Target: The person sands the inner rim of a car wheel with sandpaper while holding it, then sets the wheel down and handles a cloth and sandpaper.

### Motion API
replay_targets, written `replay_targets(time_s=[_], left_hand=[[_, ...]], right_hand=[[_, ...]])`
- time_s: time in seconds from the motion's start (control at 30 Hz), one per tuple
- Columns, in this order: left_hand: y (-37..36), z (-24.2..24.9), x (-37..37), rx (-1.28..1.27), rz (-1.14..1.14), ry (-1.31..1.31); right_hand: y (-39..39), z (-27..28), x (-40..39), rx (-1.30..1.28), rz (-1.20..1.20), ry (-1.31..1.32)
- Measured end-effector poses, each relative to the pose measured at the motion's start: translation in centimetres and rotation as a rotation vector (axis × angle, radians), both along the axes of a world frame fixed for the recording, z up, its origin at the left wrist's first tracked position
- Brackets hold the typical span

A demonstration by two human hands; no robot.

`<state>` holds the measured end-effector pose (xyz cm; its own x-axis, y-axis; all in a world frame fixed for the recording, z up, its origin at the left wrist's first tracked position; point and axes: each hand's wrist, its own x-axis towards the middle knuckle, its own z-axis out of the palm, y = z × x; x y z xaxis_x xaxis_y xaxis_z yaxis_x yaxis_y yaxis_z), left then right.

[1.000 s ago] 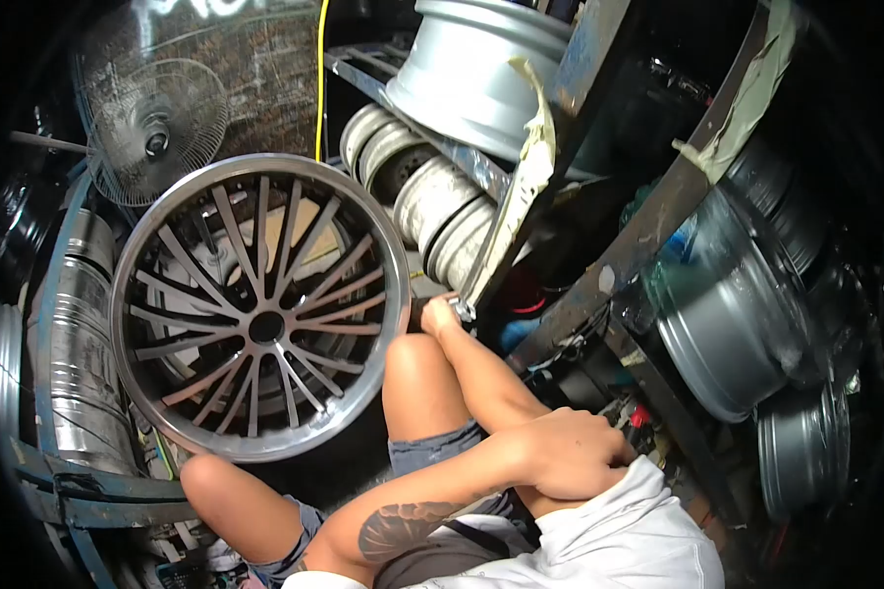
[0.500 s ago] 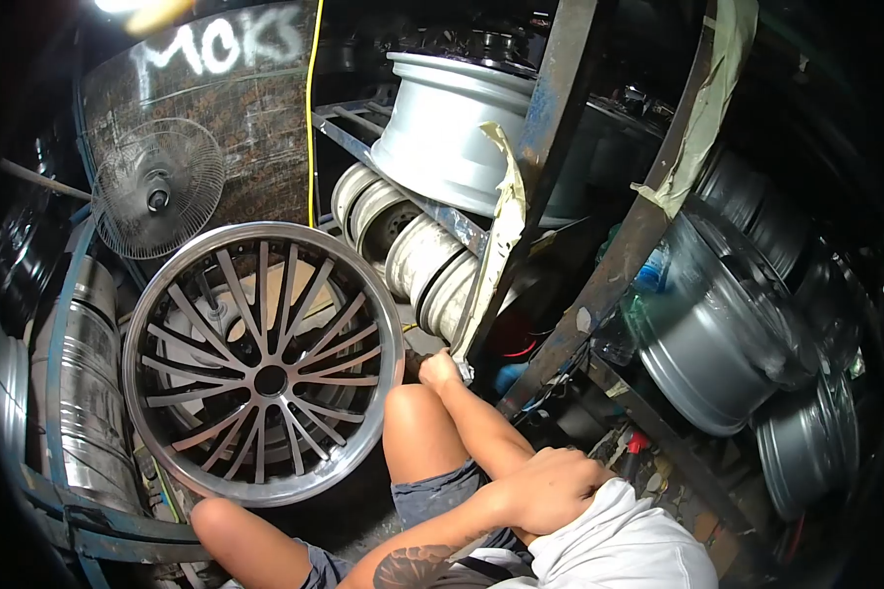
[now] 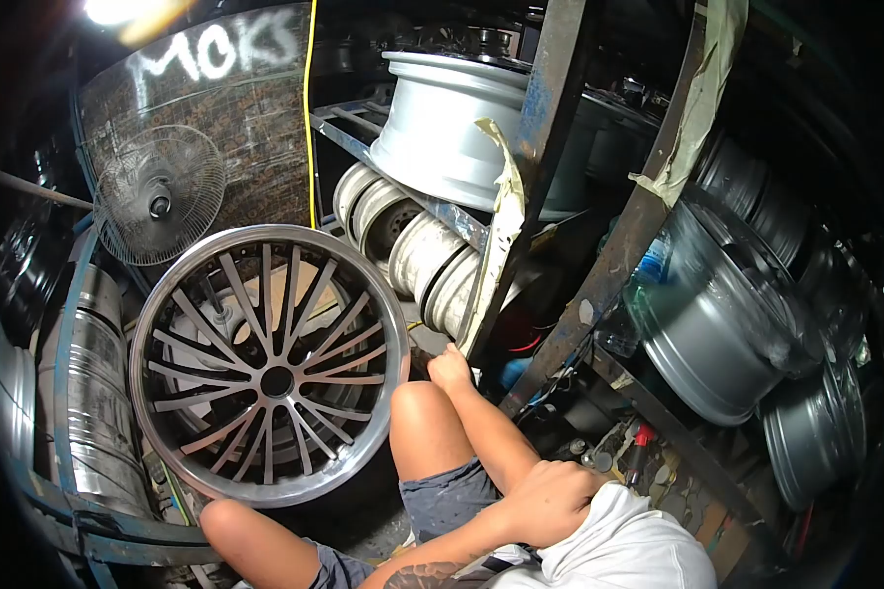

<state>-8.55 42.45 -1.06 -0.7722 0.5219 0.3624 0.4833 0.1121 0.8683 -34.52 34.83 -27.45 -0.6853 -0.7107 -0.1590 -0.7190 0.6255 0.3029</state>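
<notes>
Stacked rims crowd steel racks; right hand (image 3: 451,369) grips the rack post's (image 3: 521,196) base beside the spoked alloy wheel (image 3: 270,363); left hand (image 3: 552,501) clutches white cloth (image 3: 629,545).

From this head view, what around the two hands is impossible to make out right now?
- Head view: right hand fingertips, hidden behind the hand by the rack post; grip unclear.
- Left hand palm, pressed into white cloth.
- Spoked wheel lower rim, behind a knee.
- Right-side rims: dark.

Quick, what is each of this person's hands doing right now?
Right hand: stretched out past the knee, at the foot of the taped rack post; whether it grips anything cannot be told.
Left hand: curled closed on the white cloth.
</notes>
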Motion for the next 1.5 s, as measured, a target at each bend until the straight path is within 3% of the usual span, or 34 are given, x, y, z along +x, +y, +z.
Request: replay_targets(time_s=[0.33, 0.77, 1.0, 1.13, 1.3, 1.5], left_hand=[[0.1, -0.4, -0.5, -0.088, 0.013, 0.010], [-1.5, 2.4, -3.8, -0.202, -0.146, -0.027], [-1.4, 5.3, -5.8, -0.541, -0.260, -0.219], [-1.9, 1.9, -6.6, -0.398, -0.287, -0.195], [-3.1, 3.4, -4.9, -0.397, -0.113, -0.160], [-3.4, 2.5, -2.7, -0.135, 0.034, -0.129]], right_hand=[[0.3, -0.2, 0.4, 0.062, 0.014, 0.062], [0.3, -0.1, 0.4, 0.230, 0.111, 0.055], [-0.7, -0.1, 0.2, 0.455, 0.189, -0.028], [-0.8, -0.6, -0.7, 0.504, 0.213, -0.032], [-0.7, -2.3, -1.9, 0.573, 0.273, -0.026], [-0.8, -3.3, -2.1, 0.672, 0.334, -0.005]])
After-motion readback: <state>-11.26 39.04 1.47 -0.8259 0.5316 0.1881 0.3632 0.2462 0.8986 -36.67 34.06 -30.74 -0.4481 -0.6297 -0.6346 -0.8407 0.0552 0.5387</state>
